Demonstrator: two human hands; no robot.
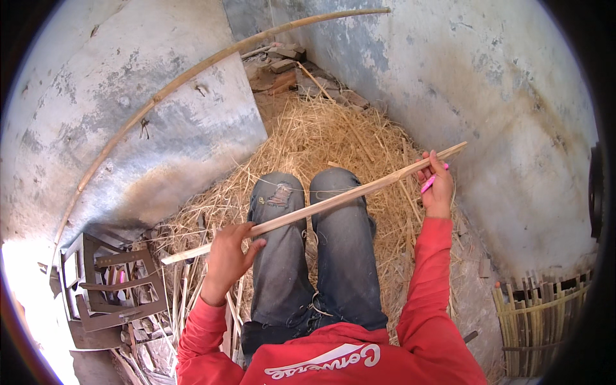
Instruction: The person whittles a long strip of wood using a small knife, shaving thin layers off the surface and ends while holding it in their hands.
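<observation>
A long pale strip of split bamboo or wood (340,200) lies slantwise above my knees, its right end higher in the view. My left hand (226,262) grips it near the lower left end, fingers over the strip and thumb below. Close to the other end, my right hand (439,190) has its fingers closed on the strip. A slim bright pink object (428,185) is also in my right hand; its kind is partly hidden by the fingers. Thin pale fibres cross over my jeans (282,256).
Straw-like shavings (321,131) are heaped before my knees. A brown metal frame (122,289) stands at left, beside several loose strips. A bent bamboo pole (154,99) leans along the left wall. A slatted bamboo basket (542,321) is at lower right. Bricks (282,64) lie in the far corner.
</observation>
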